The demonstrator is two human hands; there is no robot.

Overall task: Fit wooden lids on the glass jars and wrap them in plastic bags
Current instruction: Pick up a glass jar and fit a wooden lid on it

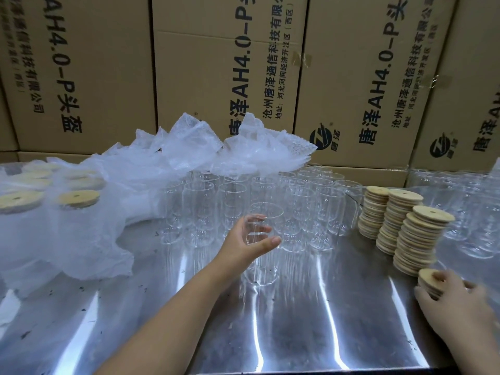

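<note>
My left hand curls round a clear glass jar at the front of a group of empty glass jars in the middle of the steel table. My right hand rests on a short stack of round wooden lids at the right edge, fingers curled round the stack. Behind it stand three taller stacks of wooden lids. A heap of clear plastic bags lies over the back left of the jars.
Jars with wooden lids, wrapped in plastic, stand at the far left. More empty glass jars stand at the far right. Large printed cardboard boxes wall off the back. The shiny steel table reflects light in front.
</note>
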